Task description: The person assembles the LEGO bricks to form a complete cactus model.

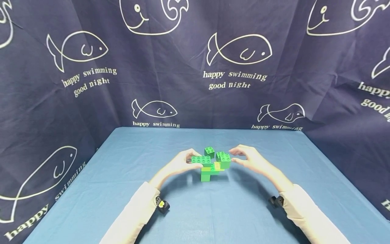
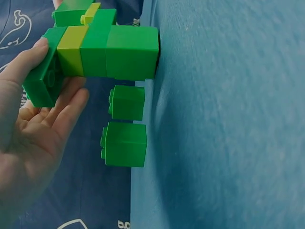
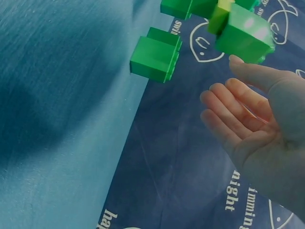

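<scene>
A built piece of toy building bricks (image 2: 97, 50) stands on the table, joined from green, lime and yellow parts. Its upper left is a long green brick (image 1: 201, 161), which my left hand (image 1: 183, 161) grips between thumb and fingers. Below that come a lime brick (image 2: 71, 47) and a green base brick (image 1: 205, 178). A smaller green brick (image 3: 245, 34) sits at the right end, above a yellow part (image 1: 217, 166). My right hand (image 1: 248, 158) is just right of it, fingers loosely bent, thumb tip close to the brick and nothing held.
Two loose green bricks, one farther back (image 1: 209, 151) and one partly hidden behind the right end (image 1: 218, 156), rest on the blue-covered table (image 1: 201, 217). A dark fish-patterned curtain (image 1: 195, 91) hangs behind. Each wrist carries a small black camera.
</scene>
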Motion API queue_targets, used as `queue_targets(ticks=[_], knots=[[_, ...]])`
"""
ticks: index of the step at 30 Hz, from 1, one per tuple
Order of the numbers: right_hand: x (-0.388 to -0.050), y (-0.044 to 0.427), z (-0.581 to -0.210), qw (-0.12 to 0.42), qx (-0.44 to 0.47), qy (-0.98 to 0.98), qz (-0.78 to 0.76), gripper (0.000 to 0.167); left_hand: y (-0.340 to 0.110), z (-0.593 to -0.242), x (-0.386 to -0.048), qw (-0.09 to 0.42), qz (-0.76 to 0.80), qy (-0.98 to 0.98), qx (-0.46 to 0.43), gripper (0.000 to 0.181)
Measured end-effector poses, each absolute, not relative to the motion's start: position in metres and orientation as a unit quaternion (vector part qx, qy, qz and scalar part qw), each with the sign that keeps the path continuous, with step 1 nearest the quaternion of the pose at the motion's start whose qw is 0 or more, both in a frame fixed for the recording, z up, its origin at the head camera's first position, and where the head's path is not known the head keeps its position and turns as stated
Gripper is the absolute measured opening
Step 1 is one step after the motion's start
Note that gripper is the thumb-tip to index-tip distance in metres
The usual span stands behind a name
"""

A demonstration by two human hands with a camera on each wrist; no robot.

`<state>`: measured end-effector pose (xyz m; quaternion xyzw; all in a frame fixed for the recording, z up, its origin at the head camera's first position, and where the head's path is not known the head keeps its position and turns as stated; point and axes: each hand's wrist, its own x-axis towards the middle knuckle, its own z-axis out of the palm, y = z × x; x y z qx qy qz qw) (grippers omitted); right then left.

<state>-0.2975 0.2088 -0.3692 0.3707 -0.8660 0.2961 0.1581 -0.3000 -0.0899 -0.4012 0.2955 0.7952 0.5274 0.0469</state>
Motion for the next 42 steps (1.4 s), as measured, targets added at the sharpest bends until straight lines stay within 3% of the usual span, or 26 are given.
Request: queue_targets(ticks=[12,42], knots=[[-0.312,0.205,-0.382,0.159,0.364,-0.872,0.286,0.022,-0.084,-0.403,-0.297,0.046,0.535,0.79,0.295,0.03],[-0.337,0.188,-0.4,0.138,0.395,-0.863,0.284,0.035,-0.084,-0.399,-0.295,0.062,0.53,0.798,0.28,0.031]])
